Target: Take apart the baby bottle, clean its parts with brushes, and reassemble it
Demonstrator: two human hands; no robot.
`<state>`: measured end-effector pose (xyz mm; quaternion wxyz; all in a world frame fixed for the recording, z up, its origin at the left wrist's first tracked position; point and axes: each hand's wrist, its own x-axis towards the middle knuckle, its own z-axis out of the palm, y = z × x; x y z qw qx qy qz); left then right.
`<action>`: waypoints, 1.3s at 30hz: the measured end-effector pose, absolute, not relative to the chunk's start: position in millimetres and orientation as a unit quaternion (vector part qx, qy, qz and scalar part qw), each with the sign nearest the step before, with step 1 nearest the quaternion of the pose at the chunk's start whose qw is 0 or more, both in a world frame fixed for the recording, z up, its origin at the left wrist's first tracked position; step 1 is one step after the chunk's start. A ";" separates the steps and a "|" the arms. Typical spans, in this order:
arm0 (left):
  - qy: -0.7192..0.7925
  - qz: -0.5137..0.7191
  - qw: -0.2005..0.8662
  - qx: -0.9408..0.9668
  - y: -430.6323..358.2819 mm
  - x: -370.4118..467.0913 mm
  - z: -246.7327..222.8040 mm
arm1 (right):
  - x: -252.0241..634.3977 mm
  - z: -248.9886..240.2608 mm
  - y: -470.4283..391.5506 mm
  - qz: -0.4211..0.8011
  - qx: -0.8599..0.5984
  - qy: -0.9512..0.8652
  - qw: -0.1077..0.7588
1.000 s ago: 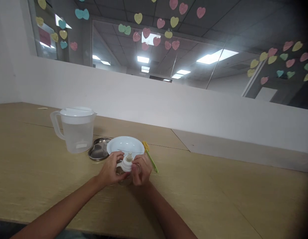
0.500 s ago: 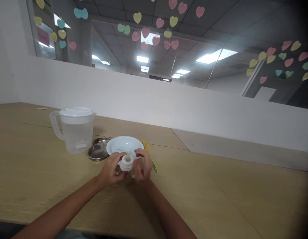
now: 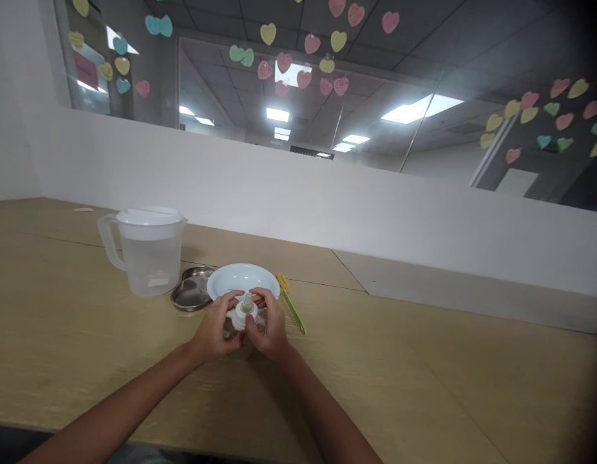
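Between my two hands stands a baby bottle [image 3: 239,319] with a white collar and a clear teat on top; most of its body is hidden by my fingers. My left hand [image 3: 216,327] is wrapped round its left side, thumb at the front. My right hand [image 3: 270,325] closes on the white collar from the right, its thumb against the front of the ring and its fingers behind the teat. Just behind the bottle is a white bowl [image 3: 243,274], partly covered by my fingertips.
A lidded clear plastic pitcher [image 3: 153,261] stands at the left. Beside it lies a metal kidney tray [image 3: 189,295] with a clear piece in it. Right of the bowl is a green-handled brush [image 3: 294,310] with a yellow head. A white wall [image 3: 279,193] rises behind the table.
My right hand has moved left and closed in on the bottle's collar, its thumb now on the front of the ring. My left hand keeps its hold.
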<state>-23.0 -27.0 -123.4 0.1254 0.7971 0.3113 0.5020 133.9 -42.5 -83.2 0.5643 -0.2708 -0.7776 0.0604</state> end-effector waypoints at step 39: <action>0.330 0.501 0.114 0.792 -27.7 -20.5 -126.3 | 130.1 -82.3 -39.6 0.089 -0.333 -0.777 0.527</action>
